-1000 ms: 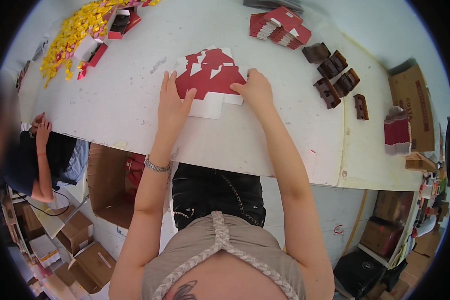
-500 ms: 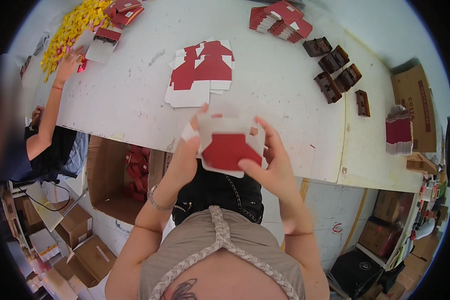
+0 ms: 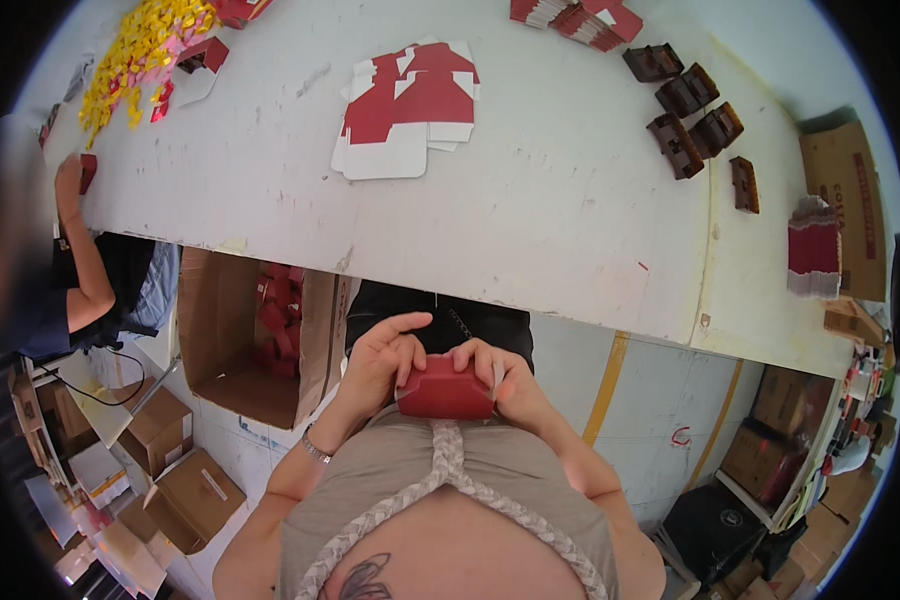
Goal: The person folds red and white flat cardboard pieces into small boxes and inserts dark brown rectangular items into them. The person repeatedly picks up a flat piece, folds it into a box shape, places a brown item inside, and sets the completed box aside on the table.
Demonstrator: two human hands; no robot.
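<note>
Close to my body, off the table's near edge, a small red folding carton (image 3: 446, 391) is held between both hands. My left hand (image 3: 382, 362) grips its upper left edge with curled fingers, the index finger stretched out to the side. My right hand (image 3: 505, 382) has its fingers closed over the upper right edge. The carton's inside and underside are hidden. Beyond, on the white table (image 3: 530, 200), lies a loose pile of flat red-and-white carton blanks (image 3: 435, 98), with neither hand touching it.
At the left, a co-worker's hand (image 3: 70, 185) holds a red piece near yellow wrapped items (image 3: 140, 50). An open cardboard box (image 3: 315, 340) contains red cartons (image 3: 280, 315). Several brown plastic trays (image 3: 688, 90) and stacked red blanks (image 3: 585, 22) lie at the far right.
Both hands have come down toward my body with the carton, whose white inner flaps no longer show. The view has shifted slightly. The co-worker's hand has drawn back toward the table's edge.
</note>
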